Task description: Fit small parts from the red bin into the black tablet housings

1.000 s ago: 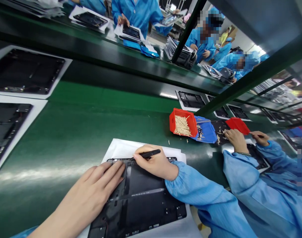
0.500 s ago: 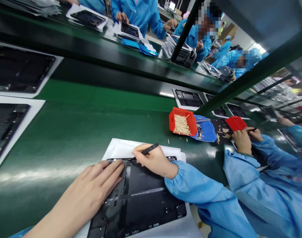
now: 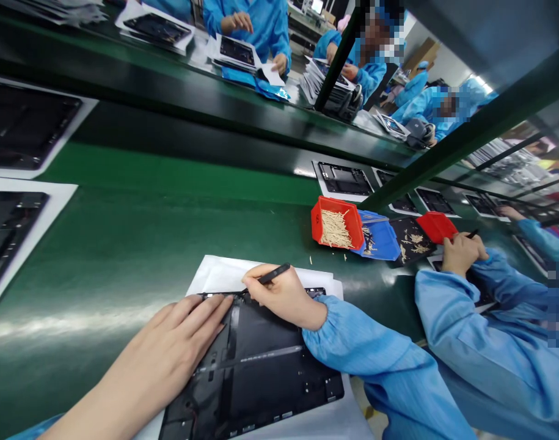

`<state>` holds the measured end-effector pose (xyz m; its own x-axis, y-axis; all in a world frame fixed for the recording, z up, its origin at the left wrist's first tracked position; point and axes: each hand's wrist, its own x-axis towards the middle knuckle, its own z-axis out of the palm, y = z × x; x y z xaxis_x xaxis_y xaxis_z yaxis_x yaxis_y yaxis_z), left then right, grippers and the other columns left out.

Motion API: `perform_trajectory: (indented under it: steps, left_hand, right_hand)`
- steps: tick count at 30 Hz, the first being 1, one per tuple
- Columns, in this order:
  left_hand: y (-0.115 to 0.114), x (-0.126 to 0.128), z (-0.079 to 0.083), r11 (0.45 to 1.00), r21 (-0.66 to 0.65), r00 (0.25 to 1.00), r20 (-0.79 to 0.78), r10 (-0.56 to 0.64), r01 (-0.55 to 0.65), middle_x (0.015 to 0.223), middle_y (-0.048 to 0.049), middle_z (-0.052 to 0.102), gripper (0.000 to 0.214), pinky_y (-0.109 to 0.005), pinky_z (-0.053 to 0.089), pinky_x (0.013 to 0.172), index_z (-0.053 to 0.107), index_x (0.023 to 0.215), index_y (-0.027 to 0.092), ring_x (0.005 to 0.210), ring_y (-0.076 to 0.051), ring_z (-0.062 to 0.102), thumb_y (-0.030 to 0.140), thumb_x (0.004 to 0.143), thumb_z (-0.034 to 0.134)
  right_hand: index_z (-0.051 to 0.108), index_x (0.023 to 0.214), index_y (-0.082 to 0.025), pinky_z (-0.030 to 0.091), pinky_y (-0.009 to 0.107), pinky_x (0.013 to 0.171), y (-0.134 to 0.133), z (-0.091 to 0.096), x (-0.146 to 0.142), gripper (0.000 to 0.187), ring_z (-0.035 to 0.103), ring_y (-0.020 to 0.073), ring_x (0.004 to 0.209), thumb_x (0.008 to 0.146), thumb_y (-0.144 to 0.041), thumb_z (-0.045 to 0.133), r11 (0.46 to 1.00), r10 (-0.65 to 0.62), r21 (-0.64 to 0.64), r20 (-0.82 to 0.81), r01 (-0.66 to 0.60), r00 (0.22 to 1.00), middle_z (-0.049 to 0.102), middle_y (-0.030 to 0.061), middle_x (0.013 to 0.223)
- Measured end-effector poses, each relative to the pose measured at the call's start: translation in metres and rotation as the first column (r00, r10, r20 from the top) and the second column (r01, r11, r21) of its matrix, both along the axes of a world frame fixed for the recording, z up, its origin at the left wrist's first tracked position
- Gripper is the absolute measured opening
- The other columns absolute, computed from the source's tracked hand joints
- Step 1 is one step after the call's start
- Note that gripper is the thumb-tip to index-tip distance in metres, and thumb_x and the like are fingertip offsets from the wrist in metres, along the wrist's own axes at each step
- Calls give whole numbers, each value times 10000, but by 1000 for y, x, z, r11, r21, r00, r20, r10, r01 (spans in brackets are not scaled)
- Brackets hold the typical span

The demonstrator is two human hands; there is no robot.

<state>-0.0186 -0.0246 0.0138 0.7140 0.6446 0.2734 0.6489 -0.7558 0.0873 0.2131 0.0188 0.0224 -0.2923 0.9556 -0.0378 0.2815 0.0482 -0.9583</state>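
Observation:
A black tablet back shell (image 3: 261,366) lies on a white sheet (image 3: 224,275) on the green belt right in front of me. My left hand (image 3: 169,348) rests flat on the shell's left part, fingers stretched out and together. My right hand (image 3: 281,296) is closed round thin black tweezers (image 3: 272,274), whose tip touches the shell's top edge. The blue sleeve of my right arm crosses the shell's right side.
A red bin of small tan parts (image 3: 336,223) and a blue bin (image 3: 380,238) stand to the right. A co-worker in blue (image 3: 490,330) works beside them. More shells on white sheets (image 3: 13,208) lie at left, and other people work across the green conveyor (image 3: 146,201).
My hands have barely moved; the tweezers tilted up slightly at the shell's top edge. The co-worker's hands drew together by the red lid, and the view shifted a little.

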Motion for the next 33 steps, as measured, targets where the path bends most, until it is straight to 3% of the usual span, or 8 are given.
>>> perform_trajectory:
  steps: [8,13,18,33]
  left_hand:
    - [1,-2,0,1000,-9,999,-39,-17,17,1271,-93,670,559,-411,404,861,492,1452,123,1044,-272,562,91,895,460]
    - [2,1,4,1000,14,999,-48,-24,25,1214,-104,681,530,-420,395,837,530,1416,101,999,-279,554,97,891,455]
    - [2,5,4,1000,12,998,-69,-13,14,1168,-113,686,499,-417,376,808,544,1399,82,958,-276,536,117,908,466]
    - [1,6,3,1000,-20,997,-71,7,-9,1187,-100,684,490,-422,380,848,520,1430,132,984,-277,536,165,942,480]
  right_hand:
    - [674,782,-175,495,220,579,1,-1,0,183,610,122,630,912,-245,565,998,14,59,36,-17,999,649,-7,677]
    - [694,793,-180,529,238,663,-2,3,-1,194,656,142,716,918,-236,558,970,-2,240,98,-22,995,708,24,775]
    - [715,841,-182,553,253,740,-6,9,0,198,682,150,731,940,-258,561,921,39,374,198,-112,979,743,43,811]
    - [713,798,-190,544,249,675,-7,6,0,178,686,154,716,886,-246,569,957,-56,290,126,17,990,740,30,788]
